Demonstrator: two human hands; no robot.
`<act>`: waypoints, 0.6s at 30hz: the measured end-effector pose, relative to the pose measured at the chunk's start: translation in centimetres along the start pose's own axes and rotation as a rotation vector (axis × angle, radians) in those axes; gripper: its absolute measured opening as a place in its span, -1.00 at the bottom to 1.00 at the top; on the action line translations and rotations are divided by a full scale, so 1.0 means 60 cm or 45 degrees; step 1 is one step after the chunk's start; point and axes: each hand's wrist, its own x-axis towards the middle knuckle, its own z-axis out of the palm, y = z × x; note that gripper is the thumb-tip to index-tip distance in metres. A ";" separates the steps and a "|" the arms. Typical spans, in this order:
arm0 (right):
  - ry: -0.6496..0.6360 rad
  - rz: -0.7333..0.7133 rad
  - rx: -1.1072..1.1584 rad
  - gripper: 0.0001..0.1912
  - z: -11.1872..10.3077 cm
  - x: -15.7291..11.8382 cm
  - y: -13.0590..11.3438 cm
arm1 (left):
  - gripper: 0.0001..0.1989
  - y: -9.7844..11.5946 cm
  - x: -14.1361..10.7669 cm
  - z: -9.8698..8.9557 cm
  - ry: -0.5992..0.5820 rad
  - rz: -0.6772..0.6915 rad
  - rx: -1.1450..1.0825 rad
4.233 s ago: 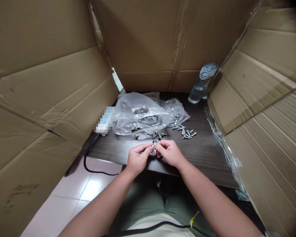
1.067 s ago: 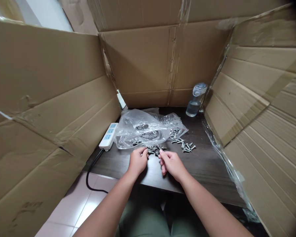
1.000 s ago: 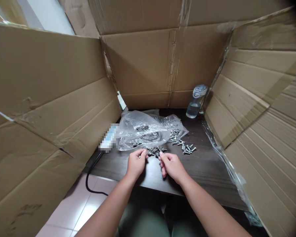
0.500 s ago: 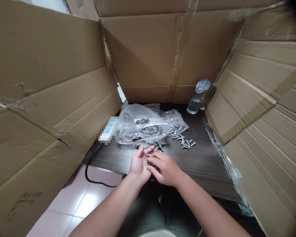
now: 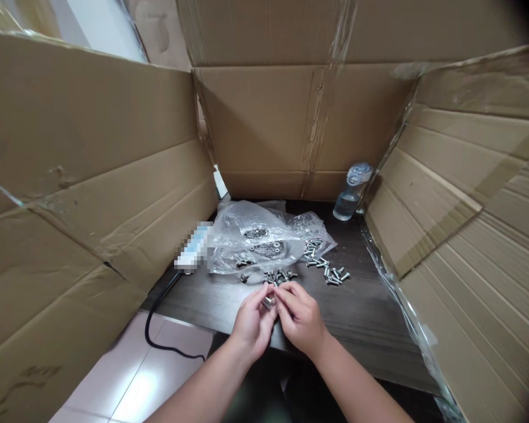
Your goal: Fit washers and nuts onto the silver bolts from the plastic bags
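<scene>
The left hand (image 5: pixel 252 326) is now curling inward, whereas half a second ago its palm was lying open and upturned with metal pieces on it. Its grip is closing around a small metal piece (image 5: pixel 267 302), which is showing between thumb and fingers. The right hand (image 5: pixel 300 320) is bringing its bent fingertips against those of the left; whether its own grip is pinching anything I cannot tell, since the fingers are covering that spot. About a second ago the two hands were working apart at the pile of dark-washered screws (image 5: pixel 280 276); now they are meeting just on the near side of it. The loose bright screws (image 5: pixel 335 276), the large plastic bag (image 5: pixel 229 226) and the smaller bag (image 5: pixel 308 226) are keeping their places.

The front edge of the dark surface (image 5: pixel 357 329) is passing beneath the wrists, so the hands are staying near that edge. To the right, the surface is stretching widely toward the taped foot of the right cardboard wall (image 5: pixel 458 205), giving sideways room. To the left, a narrower stretch is running toward the black cable (image 5: pixel 149 329), which is hanging over the edge. Ahead, the pile and bags are bounding the hands closely, while the bottle (image 5: pixel 348 197) is standing well beyond, beside the right wall.
</scene>
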 end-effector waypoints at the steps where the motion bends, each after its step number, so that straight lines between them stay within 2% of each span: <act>1: 0.034 0.000 -0.022 -0.67 0.000 0.001 0.001 | -0.93 -0.004 0.000 -0.004 -0.036 0.035 0.067; 5: 0.039 0.003 -0.195 -0.76 0.003 0.006 0.003 | -0.87 -0.012 -0.001 -0.012 -0.145 0.083 0.255; 9: -0.084 -0.065 -0.374 -0.78 0.001 0.016 0.000 | -0.84 -0.005 0.002 -0.017 -0.138 0.065 0.286; 12: -0.229 -0.056 -0.274 -0.81 -0.011 0.040 -0.006 | -0.83 0.009 0.008 -0.023 -0.117 0.096 0.340; 14: -0.312 0.027 -0.144 -0.85 -0.020 0.071 -0.009 | -0.80 0.020 0.011 -0.027 -0.124 0.144 0.436; 16: -0.312 0.173 -0.142 -0.82 -0.022 0.111 -0.005 | -0.79 0.031 0.014 -0.030 -0.130 0.174 0.496; 18: -0.405 0.421 -0.193 -0.77 -0.013 0.157 0.009 | -0.79 0.037 0.016 -0.033 -0.119 0.186 0.485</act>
